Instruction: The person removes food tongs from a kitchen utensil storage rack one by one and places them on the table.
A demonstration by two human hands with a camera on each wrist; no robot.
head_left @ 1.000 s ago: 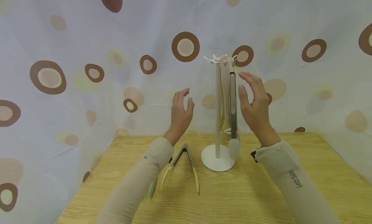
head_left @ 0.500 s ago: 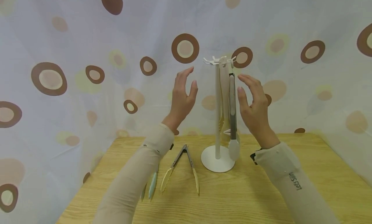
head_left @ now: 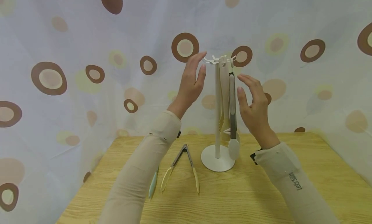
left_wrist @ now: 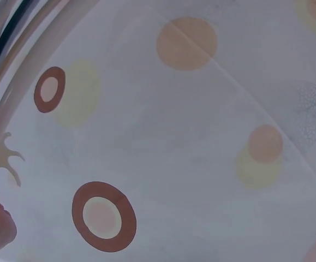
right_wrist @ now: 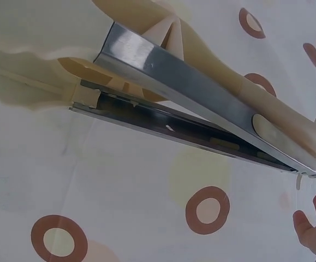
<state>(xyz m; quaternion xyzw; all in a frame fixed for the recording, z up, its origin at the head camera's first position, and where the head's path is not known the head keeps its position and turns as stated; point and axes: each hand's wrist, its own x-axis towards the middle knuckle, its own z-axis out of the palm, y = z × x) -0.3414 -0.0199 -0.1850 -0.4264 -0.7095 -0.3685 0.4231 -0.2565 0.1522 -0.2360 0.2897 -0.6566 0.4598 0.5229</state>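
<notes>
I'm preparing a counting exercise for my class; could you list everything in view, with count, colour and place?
Stand: one, white, upright on the table, hooks on top
Hanging tongs: one pair, silver with whitish tips, hung right of the pole
Beige utensils: count unclear, beige, hung beside the tongs
Yellow-tipped tongs: one pair, grey and yellow, spread open on the table
Blue-tipped tool: one visible, pale blue-green, on the table, partly hidden
Table: one, yellowish wood, below
Cloth: count unclear, pale with coloured spots, behind
Sleeves: two, beige, on both arms
Left hand: one, bare, near the hooks
Right hand: one, bare, beside the hanging tongs
</notes>
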